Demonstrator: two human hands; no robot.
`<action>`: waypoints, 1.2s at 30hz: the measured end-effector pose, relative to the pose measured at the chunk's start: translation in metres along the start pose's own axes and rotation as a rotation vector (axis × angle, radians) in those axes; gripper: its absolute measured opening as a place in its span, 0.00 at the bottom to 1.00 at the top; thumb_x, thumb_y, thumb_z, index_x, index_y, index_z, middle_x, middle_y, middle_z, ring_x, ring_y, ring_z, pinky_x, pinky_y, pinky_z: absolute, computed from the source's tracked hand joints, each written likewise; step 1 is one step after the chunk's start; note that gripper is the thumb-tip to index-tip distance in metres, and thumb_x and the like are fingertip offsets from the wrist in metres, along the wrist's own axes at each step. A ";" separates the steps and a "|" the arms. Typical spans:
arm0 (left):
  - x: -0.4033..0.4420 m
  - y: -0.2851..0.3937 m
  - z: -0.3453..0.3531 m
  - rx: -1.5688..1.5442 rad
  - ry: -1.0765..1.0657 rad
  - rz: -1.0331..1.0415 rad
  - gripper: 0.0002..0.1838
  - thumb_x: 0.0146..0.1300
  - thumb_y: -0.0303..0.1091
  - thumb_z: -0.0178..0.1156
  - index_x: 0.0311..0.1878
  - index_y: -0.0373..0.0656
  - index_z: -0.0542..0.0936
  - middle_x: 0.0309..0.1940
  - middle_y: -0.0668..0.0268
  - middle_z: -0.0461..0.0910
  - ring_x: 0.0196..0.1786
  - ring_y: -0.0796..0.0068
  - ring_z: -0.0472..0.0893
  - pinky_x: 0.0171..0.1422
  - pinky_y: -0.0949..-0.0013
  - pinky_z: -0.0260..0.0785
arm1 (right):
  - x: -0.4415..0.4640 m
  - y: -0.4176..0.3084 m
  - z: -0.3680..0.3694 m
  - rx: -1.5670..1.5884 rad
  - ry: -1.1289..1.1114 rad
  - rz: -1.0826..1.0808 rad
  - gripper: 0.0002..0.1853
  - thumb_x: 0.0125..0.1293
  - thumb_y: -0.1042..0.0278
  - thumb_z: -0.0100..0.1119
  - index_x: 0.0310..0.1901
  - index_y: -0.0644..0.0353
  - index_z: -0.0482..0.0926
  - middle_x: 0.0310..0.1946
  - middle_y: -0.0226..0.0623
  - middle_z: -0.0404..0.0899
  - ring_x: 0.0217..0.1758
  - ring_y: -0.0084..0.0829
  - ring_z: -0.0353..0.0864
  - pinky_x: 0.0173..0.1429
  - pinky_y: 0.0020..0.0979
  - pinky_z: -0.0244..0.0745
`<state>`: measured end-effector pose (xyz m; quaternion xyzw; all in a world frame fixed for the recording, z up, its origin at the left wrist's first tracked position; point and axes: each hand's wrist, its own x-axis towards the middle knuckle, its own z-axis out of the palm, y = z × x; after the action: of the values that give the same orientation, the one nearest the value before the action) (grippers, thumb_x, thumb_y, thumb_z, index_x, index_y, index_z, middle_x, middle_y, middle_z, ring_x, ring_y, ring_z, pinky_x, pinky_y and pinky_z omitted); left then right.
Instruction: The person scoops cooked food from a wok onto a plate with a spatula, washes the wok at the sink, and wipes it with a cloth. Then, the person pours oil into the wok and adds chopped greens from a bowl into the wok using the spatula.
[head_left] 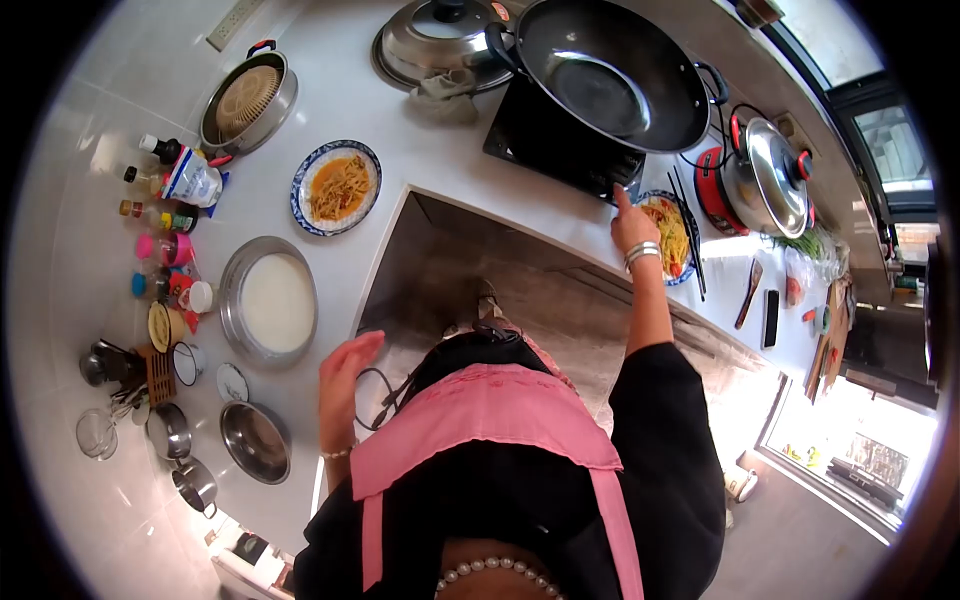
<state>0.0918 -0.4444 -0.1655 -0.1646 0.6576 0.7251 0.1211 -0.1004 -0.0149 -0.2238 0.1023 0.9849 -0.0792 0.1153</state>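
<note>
My right hand point(633, 230) reaches to the front edge of a black induction cooktop point(550, 135). Its index finger is stretched out, with the tip at the cooktop's front right corner, and nothing is held. A large dark wok point(610, 85) with two handles sits on the cooktop; no food shows in it. Just right of this hand is a blue-rimmed plate point(683, 275) of shredded food, with black chopsticks point(692, 230) across its side. My left hand point(347, 385) hangs in front of the counter, holding nothing, its fingers extended and slightly bent.
A second blue-rimmed plate point(305, 205) of shredded food, a basin of white contents point(235, 330) and a steel bowl point(255, 440) stand on the left. A domed lid point(440, 50) lies at the back. On the right are a lidded pot point(770, 180), a spatula point(748, 293) and a phone-like black object point(770, 318).
</note>
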 end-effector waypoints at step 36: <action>-0.093 -0.028 -0.131 -0.564 0.861 0.112 0.11 0.56 0.18 0.44 0.37 0.32 0.76 0.44 0.52 0.76 0.49 0.63 0.75 0.55 0.65 0.66 | -0.043 -0.814 0.140 0.913 -0.989 -0.804 0.19 0.60 0.55 0.53 0.46 0.60 0.71 0.23 0.36 0.78 0.19 0.25 0.76 0.20 0.26 0.72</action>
<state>0.1985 -0.5676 -0.1643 -0.4389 0.4345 0.7462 -0.2487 -0.2089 -0.8346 -0.2396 -0.2720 0.6507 -0.5483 0.4495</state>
